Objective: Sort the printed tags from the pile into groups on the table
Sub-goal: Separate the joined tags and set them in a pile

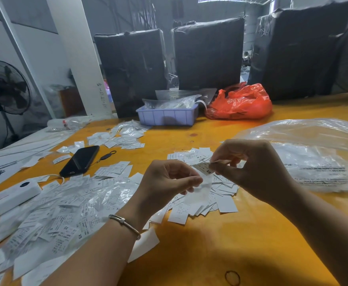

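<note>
A big loose pile of white printed tags [51,213] mixed with clear sleeves covers the left of the orange table [210,254]. A smaller heap of tags [220,201] lies under my hands, and another group of tags [123,137] sits farther back. My right hand [249,168] pinches a small tag marked XS [205,169] at its right end. My left hand [169,182] holds a clear plastic sleeve [199,193] that hangs below that tag. Both hands hover just above the table's middle.
A black phone [81,159] and a white device [8,199] lie at the left. A lilac bin [166,116], a red plastic bag [241,104] and dark wrapped bales [208,54] stand at the back. Large clear bags [313,153] fill the right. A rubber band [232,278] lies near me.
</note>
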Demonstrator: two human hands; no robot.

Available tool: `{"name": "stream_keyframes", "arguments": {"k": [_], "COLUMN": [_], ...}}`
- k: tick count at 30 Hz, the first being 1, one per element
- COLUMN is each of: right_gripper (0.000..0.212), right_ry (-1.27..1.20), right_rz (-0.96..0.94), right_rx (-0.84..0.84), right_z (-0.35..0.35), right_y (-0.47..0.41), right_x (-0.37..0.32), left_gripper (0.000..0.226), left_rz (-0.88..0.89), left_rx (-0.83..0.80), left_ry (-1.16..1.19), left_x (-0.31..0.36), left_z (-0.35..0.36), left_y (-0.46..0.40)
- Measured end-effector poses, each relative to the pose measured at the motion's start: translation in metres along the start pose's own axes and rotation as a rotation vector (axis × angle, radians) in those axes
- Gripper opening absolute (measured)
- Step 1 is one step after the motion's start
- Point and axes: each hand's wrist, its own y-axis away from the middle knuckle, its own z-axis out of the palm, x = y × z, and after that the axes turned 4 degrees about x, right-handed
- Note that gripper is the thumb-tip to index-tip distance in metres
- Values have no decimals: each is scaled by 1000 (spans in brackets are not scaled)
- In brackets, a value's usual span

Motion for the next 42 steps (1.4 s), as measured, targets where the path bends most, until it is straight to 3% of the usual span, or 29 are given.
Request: {"name": "stream_keyframes", "arguments": {"k": [10, 17, 26, 29, 32, 40, 42], "right_gripper": [7, 15, 10, 19, 11, 8, 11], "right_ry": [-183, -170, -231, -181, -203, -139, -103], "right_rz": [123, 222, 249, 242, 241, 174, 175], "right_rx": [-133, -243, -270, -149, -36, -106, -54], "right_z": [-7, -9, 3, 5, 4, 17, 16], "right_y": [-2, -3, 2, 2, 1, 8, 7], "right_x": [6, 11, 14, 17, 18, 14, 14], "left_gripper": [15, 20, 19, 19, 20, 21, 22], "left_rz": [10, -21, -53, -60, -76, -98, -94], "left_rx": [-23, -53, -58, -53, -32, -28, -19], "left_ry": [-37, 8, -4, 12, 33, 38, 44], "left_x": [-4, -3, -6, -6, -6, -9, -8], "left_z": [0, 1, 3, 3, 2, 3, 3], "left_y": [-1, -1, -1, -1, -2, -2, -2]}}
